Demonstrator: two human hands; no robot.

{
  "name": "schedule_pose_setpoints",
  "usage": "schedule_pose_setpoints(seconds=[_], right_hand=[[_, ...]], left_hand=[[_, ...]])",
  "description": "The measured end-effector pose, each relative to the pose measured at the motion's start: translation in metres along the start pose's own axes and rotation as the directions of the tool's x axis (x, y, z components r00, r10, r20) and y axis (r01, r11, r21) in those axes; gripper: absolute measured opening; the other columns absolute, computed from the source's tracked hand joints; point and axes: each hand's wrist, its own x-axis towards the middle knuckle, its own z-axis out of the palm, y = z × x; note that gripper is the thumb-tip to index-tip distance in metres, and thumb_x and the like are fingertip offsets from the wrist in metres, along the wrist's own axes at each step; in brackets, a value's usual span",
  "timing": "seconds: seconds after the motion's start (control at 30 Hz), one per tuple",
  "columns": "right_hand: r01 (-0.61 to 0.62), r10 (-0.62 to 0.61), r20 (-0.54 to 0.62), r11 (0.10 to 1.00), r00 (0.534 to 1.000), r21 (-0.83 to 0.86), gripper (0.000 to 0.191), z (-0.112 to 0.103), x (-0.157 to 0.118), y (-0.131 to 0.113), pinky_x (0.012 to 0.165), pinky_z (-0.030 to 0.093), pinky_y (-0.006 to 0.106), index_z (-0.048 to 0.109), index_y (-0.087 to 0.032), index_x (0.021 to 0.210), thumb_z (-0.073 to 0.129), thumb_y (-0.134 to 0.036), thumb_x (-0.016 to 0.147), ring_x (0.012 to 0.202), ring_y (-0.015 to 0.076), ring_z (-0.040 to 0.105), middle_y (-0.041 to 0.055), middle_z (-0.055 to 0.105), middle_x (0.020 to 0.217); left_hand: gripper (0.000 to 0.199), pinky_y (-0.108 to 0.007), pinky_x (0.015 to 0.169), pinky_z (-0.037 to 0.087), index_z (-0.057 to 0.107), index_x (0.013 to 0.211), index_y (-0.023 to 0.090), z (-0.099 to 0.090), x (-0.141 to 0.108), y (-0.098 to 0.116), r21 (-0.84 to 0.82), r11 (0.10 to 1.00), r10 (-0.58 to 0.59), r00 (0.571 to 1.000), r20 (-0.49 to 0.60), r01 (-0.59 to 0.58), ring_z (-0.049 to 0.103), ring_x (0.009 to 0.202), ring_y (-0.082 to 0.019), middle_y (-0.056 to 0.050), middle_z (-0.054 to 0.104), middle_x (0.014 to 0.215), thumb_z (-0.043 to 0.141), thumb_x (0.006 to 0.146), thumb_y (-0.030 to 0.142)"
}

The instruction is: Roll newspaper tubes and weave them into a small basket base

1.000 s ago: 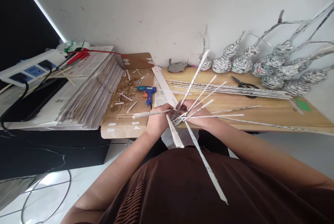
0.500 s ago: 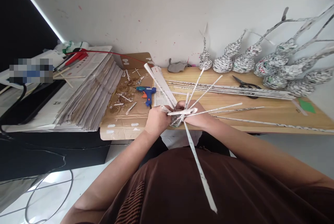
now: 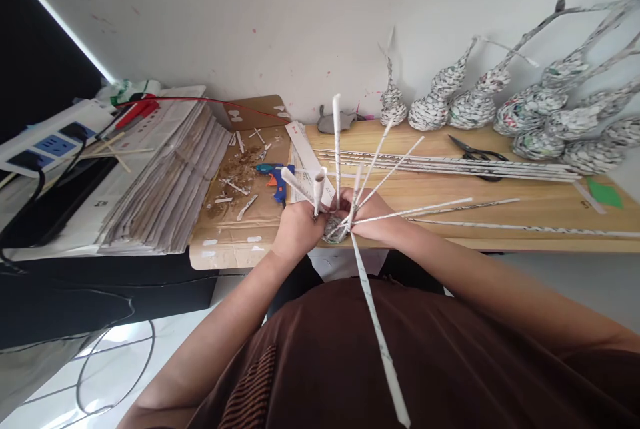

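Note:
Between my hands, at the table's front edge, is a small woven newspaper piece [image 3: 335, 229] with rolled paper tubes fanning out of it. My left hand [image 3: 299, 227] is closed around its left side, where short tubes stick up past the fingers. My right hand [image 3: 367, 214] grips the far right side, fingers bent among the tube bases; some fingertips are hidden. One long paper tube [image 3: 377, 329] slants down across my brown shirt. Another tube [image 3: 337, 149] stands upright at the far side. Several more tubes point to the right over my right wrist.
Left lie a blue glue gun [image 3: 281, 182], cardboard [image 3: 225, 252] with paper scraps, stacked newspapers [image 3: 170, 182] and a power strip [image 3: 50, 145]. Behind are loose paper tubes [image 3: 440, 166] and black scissors [image 3: 477, 155]. Several woven gourd shapes [image 3: 430, 105] stand along the wall.
A tube that leaned to the far left now stands upright at the back. The tube that lay across the top of the woven piece now points up near my left hand.

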Motion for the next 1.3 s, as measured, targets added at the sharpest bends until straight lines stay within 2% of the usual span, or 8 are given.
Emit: schedule_pose_setpoints(seconds=[0.2, 0.37, 0.47, 0.67, 0.83, 0.93, 1.1, 1.3], right_hand=[[0.01, -0.009, 0.018, 1.0, 1.0, -0.026, 0.015, -0.007, -0.002, -0.011, 0.06, 0.043, 0.022, 0.062, -0.018, 0.083, 0.063, -0.012, 0.069, 0.065, 0.0132, 0.06, -0.0003, 0.066, 0.072], [0.032, -0.032, 0.013, 0.999, 0.999, 0.038, 0.02, -0.006, -0.001, -0.001, 0.063, 0.045, 0.022, 0.061, -0.019, 0.089, 0.065, -0.013, 0.07, 0.067, 0.0133, 0.06, -0.0015, 0.064, 0.07], [0.036, -0.037, 0.01, 0.997, 0.999, 0.061, 0.023, -0.004, 0.001, 0.006, 0.063, 0.045, 0.022, 0.062, -0.018, 0.092, 0.064, -0.013, 0.07, 0.068, 0.0132, 0.061, -0.0005, 0.066, 0.076], [-0.019, 0.019, 0.006, 0.999, 1.0, 0.05, 0.03, -0.004, 0.0, 0.007, 0.059, 0.043, 0.022, 0.062, -0.018, 0.092, 0.065, -0.009, 0.063, 0.064, 0.0128, 0.059, -0.002, 0.064, 0.071], [-0.009, 0.009, -0.01, 1.0, 1.0, 0.012, 0.036, -0.007, -0.002, 0.0, 0.056, 0.041, 0.022, 0.061, -0.018, 0.097, 0.064, -0.008, 0.062, 0.06, 0.0123, 0.057, -0.0021, 0.063, 0.071], [0.005, -0.005, -0.021, 1.0, 1.0, -0.023, 0.032, -0.008, -0.001, -0.002, 0.054, 0.039, 0.022, 0.06, -0.018, 0.096, 0.068, -0.015, 0.065, 0.059, 0.0128, 0.055, -0.0018, 0.062, 0.069], [0.015, -0.02, -0.057, 0.996, 0.998, -0.089, 0.033, -0.008, 0.0, 0.0, 0.057, 0.038, 0.023, 0.061, -0.019, 0.099, 0.071, -0.024, 0.068, 0.061, 0.0134, 0.056, -0.0019, 0.063, 0.069], [-0.057, 0.055, -0.028, 0.994, 0.998, -0.096, 0.013, -0.014, -0.007, -0.004, 0.055, 0.038, 0.022, 0.061, -0.019, 0.081, 0.067, -0.021, 0.07, 0.062, 0.0135, 0.058, -0.0003, 0.065, 0.069]], left_hand=[[0.019, -0.028, 0.076, 0.048, 0.075, 0.085, 0.021, -0.007, 0.003, 0.004, -0.06, 0.996, 0.069, 0.997, 0.027, -0.067, 0.068, 0.091, -0.024, -0.006, 0.075, 0.087, 0.057, 0.079, 0.022], [0.019, -0.029, 0.073, 0.047, 0.075, 0.088, 0.021, -0.003, 0.007, 0.004, -0.033, 0.997, 0.067, 0.998, 0.008, -0.066, 0.068, 0.087, -0.024, -0.006, 0.075, 0.086, 0.059, 0.078, 0.025], [0.018, -0.028, 0.067, 0.044, 0.074, 0.084, 0.02, 0.002, 0.008, 0.004, 0.006, 0.997, 0.081, 0.997, 0.01, -0.081, 0.068, 0.08, -0.023, -0.007, 0.074, 0.08, 0.058, 0.079, 0.026], [0.015, -0.024, 0.059, 0.04, 0.067, 0.073, 0.019, 0.006, 0.003, 0.004, -0.101, 0.988, 0.112, 0.993, -0.039, -0.115, 0.062, 0.063, -0.016, -0.002, 0.068, 0.065, 0.058, 0.079, 0.028], [0.014, -0.025, 0.068, 0.045, 0.071, 0.086, 0.021, 0.007, 0.001, 0.004, -0.154, 0.982, 0.11, 0.994, -0.019, -0.111, 0.067, 0.077, -0.019, -0.004, 0.073, 0.08, 0.06, 0.079, 0.026], [0.02, -0.025, 0.071, 0.047, 0.072, 0.095, 0.022, 0.009, 0.003, 0.005, -0.212, 0.972, 0.093, 0.995, -0.023, -0.096, 0.068, 0.081, -0.019, -0.003, 0.075, 0.087, 0.063, 0.077, 0.023], [0.014, -0.026, 0.071, 0.047, 0.075, 0.085, 0.023, 0.013, 0.004, 0.006, -0.263, 0.963, 0.047, 0.996, -0.072, -0.064, 0.069, 0.079, -0.019, -0.002, 0.075, 0.082, 0.064, 0.077, 0.021], [0.013, -0.026, 0.07, 0.046, 0.074, 0.083, 0.023, 0.013, -0.002, 0.007, -0.279, 0.957, 0.065, 0.995, -0.074, -0.083, 0.068, 0.078, -0.018, 0.0, 0.075, 0.08, 0.062, 0.079, 0.022]])
